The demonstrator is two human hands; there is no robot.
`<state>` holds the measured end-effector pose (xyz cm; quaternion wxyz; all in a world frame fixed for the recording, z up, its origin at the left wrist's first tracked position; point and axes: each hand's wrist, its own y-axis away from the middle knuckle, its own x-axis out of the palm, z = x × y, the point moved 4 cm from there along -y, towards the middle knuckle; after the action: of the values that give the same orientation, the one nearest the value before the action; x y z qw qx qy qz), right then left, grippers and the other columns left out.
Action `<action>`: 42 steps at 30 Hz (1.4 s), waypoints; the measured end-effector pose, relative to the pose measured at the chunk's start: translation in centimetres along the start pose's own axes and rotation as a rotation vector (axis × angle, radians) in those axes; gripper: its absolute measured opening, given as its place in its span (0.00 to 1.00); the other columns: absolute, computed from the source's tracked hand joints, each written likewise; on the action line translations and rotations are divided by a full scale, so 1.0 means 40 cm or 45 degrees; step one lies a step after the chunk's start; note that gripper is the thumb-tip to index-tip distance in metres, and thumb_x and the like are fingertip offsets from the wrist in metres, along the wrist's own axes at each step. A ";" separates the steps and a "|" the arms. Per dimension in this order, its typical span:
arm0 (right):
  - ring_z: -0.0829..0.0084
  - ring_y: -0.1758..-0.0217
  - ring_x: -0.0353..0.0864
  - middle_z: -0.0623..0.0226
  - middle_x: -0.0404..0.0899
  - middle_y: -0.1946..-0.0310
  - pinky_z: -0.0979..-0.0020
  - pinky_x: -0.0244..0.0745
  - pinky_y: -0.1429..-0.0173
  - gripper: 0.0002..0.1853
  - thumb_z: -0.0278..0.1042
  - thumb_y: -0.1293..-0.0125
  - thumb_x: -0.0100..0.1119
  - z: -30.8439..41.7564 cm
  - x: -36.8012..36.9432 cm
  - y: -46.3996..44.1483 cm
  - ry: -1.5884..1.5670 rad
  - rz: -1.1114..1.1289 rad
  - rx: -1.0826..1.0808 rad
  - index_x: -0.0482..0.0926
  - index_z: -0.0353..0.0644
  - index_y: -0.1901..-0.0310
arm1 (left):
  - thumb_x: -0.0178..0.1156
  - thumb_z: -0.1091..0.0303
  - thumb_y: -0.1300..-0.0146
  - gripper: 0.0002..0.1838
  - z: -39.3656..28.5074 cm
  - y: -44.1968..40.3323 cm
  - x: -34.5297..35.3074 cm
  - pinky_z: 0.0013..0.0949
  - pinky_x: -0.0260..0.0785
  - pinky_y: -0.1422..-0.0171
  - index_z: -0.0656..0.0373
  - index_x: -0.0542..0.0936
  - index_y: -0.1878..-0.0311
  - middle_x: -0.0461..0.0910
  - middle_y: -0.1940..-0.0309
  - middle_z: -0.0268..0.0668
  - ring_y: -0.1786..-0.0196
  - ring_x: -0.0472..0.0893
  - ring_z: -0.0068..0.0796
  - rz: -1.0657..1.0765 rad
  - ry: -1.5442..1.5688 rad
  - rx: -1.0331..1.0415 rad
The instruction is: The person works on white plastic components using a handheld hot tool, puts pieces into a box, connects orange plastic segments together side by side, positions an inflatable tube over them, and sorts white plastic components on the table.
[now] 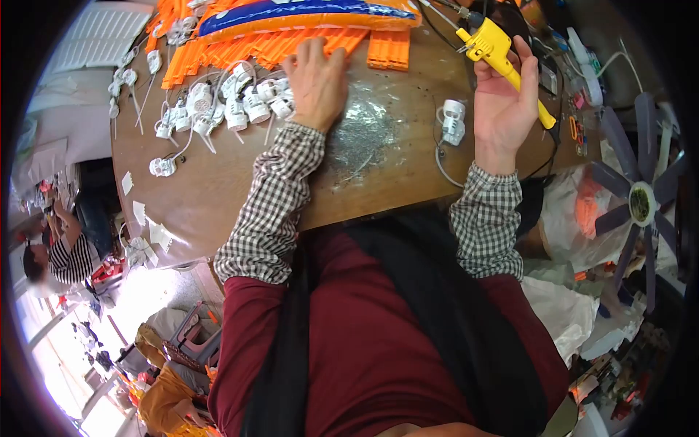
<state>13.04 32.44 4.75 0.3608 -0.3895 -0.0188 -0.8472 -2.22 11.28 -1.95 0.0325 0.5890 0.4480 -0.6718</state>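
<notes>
My right hand (pixel 504 102) holds a yellow soldering gun (pixel 495 51) with its tip pointing up and left, above the table. Just left of that hand, a white plastic part with a cable (pixel 453 121) lies on the wood. My left hand (pixel 318 84) reaches over a row of orange plastic pieces (pixel 240 54), its bent fingers apart and resting at their near edge; I see nothing held in it. Beside its wrist lies a pile of similar white parts with wires (pixel 233 98).
An orange and blue plastic packet (pixel 309 18) lies across the orange pieces. Small scraps cover a shiny patch of the table (pixel 364 135). A grey-bladed fan (pixel 641 204) stands at the right. Other people (pixel 69 251) are at the left.
</notes>
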 end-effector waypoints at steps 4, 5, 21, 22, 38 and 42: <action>0.70 0.49 0.79 0.64 0.80 0.53 0.64 0.77 0.45 0.21 0.45 0.22 0.52 0.048 -0.055 0.024 -0.013 -0.140 -0.083 0.75 0.35 0.40 | 0.66 0.64 0.41 0.12 -0.020 -0.010 -0.043 0.50 0.62 0.45 0.53 0.84 0.53 0.78 0.49 0.43 0.44 0.74 0.45 -0.160 0.018 0.065; 0.70 0.49 0.79 0.64 0.80 0.53 0.64 0.77 0.45 0.21 0.45 0.22 0.52 0.058 -0.060 0.026 -0.011 -0.171 -0.116 0.75 0.35 0.40 | 0.66 0.64 0.41 0.12 -0.046 -0.016 -0.050 0.50 0.62 0.45 0.53 0.84 0.53 0.78 0.49 0.43 0.44 0.74 0.45 -0.165 0.032 0.075; 0.63 0.49 0.78 0.59 0.79 0.51 0.48 0.72 0.36 0.19 0.44 0.22 0.51 -0.021 -0.093 0.127 -0.370 -0.124 0.189 0.74 0.39 0.41 | 0.69 0.75 0.38 0.25 -0.253 0.073 0.049 0.29 0.80 0.55 0.69 0.72 0.39 0.85 0.64 0.40 0.64 0.86 0.27 0.593 1.833 -0.803; 0.63 0.50 0.79 0.59 0.80 0.51 0.40 0.69 0.31 0.19 0.46 0.22 0.50 -0.036 -0.101 0.132 -0.307 -0.174 0.216 0.73 0.40 0.41 | 0.71 0.72 0.39 0.21 -0.251 0.082 0.029 0.25 0.78 0.58 0.65 0.80 0.44 0.86 0.64 0.35 0.63 0.84 0.20 0.614 1.987 -0.885; 0.57 0.42 0.80 0.59 0.83 0.47 0.30 0.55 0.23 0.16 0.45 0.23 0.52 -0.148 -0.037 0.167 -0.663 -0.093 0.333 0.77 0.43 0.45 | 0.69 0.76 0.37 0.08 -0.099 0.186 -0.124 0.23 0.76 0.53 0.66 0.87 0.55 0.88 0.61 0.35 0.60 0.84 0.20 0.116 1.733 -0.830; 0.54 0.36 0.78 0.58 0.81 0.42 0.32 0.55 0.23 0.16 0.44 0.23 0.53 -0.119 -0.064 0.144 -0.614 -0.037 0.253 0.78 0.42 0.45 | 0.72 0.73 0.39 0.12 -0.047 0.231 -0.165 0.27 0.75 0.47 0.65 0.85 0.53 0.86 0.55 0.38 0.54 0.83 0.23 0.115 1.638 -0.811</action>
<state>14.67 28.24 -1.74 0.3702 -0.5426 -0.1929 -0.7289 6.49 3.78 -1.58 -0.0398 0.8480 0.5278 -0.0262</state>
